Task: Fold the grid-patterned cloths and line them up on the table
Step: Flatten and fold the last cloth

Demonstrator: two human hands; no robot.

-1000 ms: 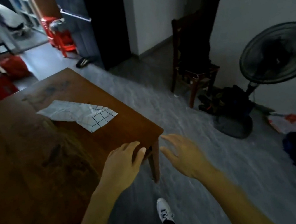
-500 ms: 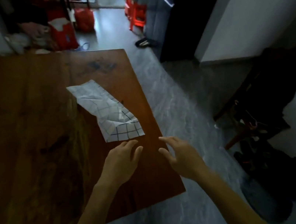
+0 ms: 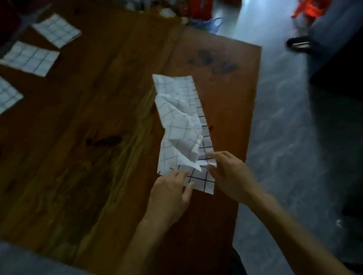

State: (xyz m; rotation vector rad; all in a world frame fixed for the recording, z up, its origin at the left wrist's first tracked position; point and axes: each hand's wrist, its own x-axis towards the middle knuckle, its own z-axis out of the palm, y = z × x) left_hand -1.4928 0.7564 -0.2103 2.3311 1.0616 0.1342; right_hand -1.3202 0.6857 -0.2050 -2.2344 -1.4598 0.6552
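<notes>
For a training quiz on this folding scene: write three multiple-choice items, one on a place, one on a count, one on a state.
1. Where do the folded cloths lie?
A. far left of the table
B. on the floor
C. under the hands

2. How many folded cloths are lined up?
A. one
B. three
C. five

3. The cloth at the hands is
A. neatly folded
B. rolled up
C. crumpled

Key: 1 A, the row sits on the table far left. 2 B, three squares show. 3 C, the crumpled cloth lies wrinkled, left hand and right hand at its near end.
</notes>
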